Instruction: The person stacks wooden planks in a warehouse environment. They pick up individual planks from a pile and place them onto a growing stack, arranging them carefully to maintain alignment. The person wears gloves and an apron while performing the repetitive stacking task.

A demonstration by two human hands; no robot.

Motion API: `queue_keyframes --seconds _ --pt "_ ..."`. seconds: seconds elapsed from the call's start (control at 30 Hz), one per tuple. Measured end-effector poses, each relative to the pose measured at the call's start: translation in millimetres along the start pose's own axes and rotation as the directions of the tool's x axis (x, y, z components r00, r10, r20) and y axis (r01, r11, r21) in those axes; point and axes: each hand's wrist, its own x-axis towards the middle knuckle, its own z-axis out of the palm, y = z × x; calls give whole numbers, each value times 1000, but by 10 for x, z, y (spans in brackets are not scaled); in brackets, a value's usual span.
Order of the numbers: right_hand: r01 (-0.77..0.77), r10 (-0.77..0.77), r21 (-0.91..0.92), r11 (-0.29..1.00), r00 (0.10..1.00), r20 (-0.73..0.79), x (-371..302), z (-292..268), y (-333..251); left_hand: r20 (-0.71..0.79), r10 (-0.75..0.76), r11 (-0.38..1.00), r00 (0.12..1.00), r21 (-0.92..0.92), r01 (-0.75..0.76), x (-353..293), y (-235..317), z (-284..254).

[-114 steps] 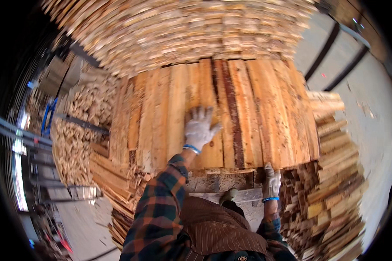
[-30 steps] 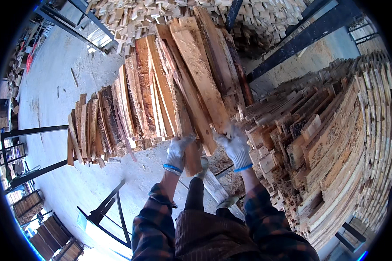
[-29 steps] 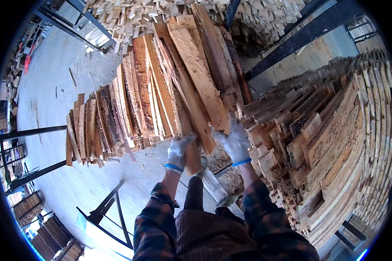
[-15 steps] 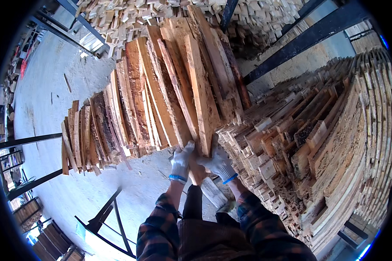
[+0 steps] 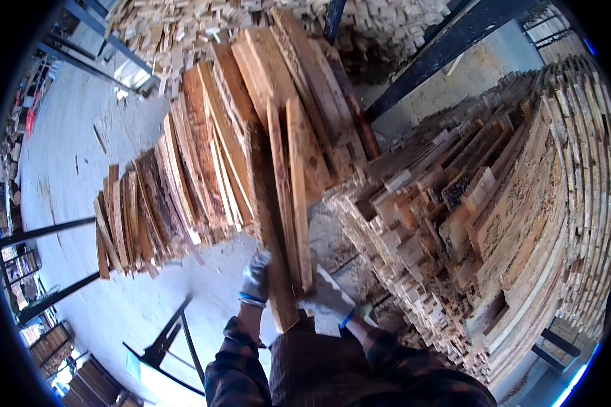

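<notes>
Between my hands are several long rough wooden boards [image 5: 270, 251], their near ends close to my body and their far ends resting over the pile. My left hand [image 5: 255, 277], in a white knitted glove with a blue cuff edge, is closed on the left side of these boards. Gloved the same way, my right hand [image 5: 327, 297] grips them from the right, its fingers partly hidden and slightly blurred. Just beyond lies the pile of rough boards [image 5: 190, 156], stacked on edge in a slanting row that runs off to the left.
To the right rises a large stack of boards [image 5: 495, 237] with uneven ends. More stacked wood [image 5: 204, 34] fills the far side. A dark metal beam [image 5: 448, 61] slants at the far right. On the left, a black metal frame [image 5: 170, 339] stands on the pale floor [image 5: 68, 149].
Both hands have drawn the boards toward my body and away from the pile. Their near ends now reach my waist, and the gripped boards stand apart from each other.
</notes>
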Motion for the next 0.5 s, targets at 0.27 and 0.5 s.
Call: queue_keyframes --seconds 0.27,0.5 --pt "274 -246 199 941 957 -157 427 -558 -504 25 138 976 990 -173 -131 281 -911 -943" --pt "365 -302 206 908 910 -284 708 -795 -767 -36 111 991 993 -77 -114 -713 -508 864"
